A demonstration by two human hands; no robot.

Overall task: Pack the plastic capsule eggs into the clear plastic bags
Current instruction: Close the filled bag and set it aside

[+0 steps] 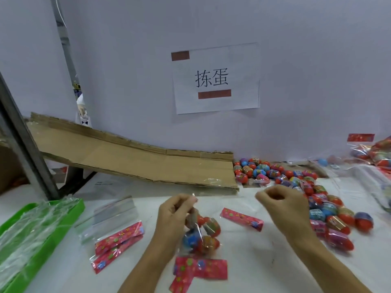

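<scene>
Packing looks mid-way: the left hand (176, 210) pinches the mouth of a clear plastic bag of coloured capsule eggs (201, 233) on the white table (254, 250), while the curled, apparently empty right hand (281, 203) should next fetch from the loose egg pile (317, 199).

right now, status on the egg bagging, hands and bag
Left hand pinches the top of a clear bag holding several eggs. Right hand curled, apparently empty, raised beside it. Loose eggs piled to the right. Nothing in the way.
</scene>
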